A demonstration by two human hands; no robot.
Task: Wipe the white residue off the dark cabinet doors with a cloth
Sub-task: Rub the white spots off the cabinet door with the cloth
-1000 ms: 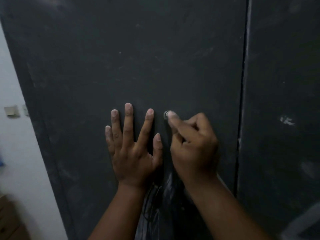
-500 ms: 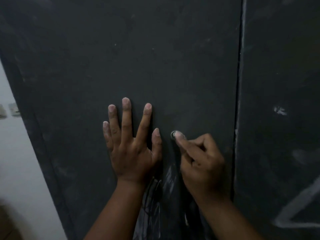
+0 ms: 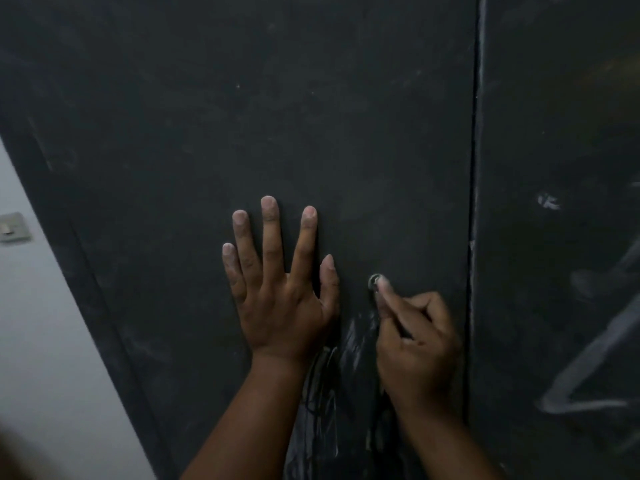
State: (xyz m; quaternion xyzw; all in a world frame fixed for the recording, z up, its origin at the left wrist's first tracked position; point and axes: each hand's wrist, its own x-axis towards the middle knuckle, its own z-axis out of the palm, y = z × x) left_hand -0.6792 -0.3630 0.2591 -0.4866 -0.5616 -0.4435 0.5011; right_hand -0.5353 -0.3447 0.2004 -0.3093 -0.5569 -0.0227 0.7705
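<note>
The dark left cabinet door (image 3: 277,116) fills most of the view. My left hand (image 3: 277,292) presses flat on it with fingers spread. Just to its right, my right hand (image 3: 415,341) is curled and pinches a small round grey object (image 3: 374,281) against the door with the index fingertip. White residue streaks (image 3: 353,337) run down the door between my wrists. The right cabinet door (image 3: 554,133) carries a small white mark (image 3: 549,201) and broad white lines (image 3: 588,375). No cloth is in view.
A narrow gap (image 3: 476,168) with a pale edge separates the two doors. A white wall (image 3: 41,323) lies to the left, with a switch plate (image 3: 14,227) on it.
My right hand has slid down the door with the small round object, from level with the left fingertips to below the left thumb. My left hand has stayed flat on the door.
</note>
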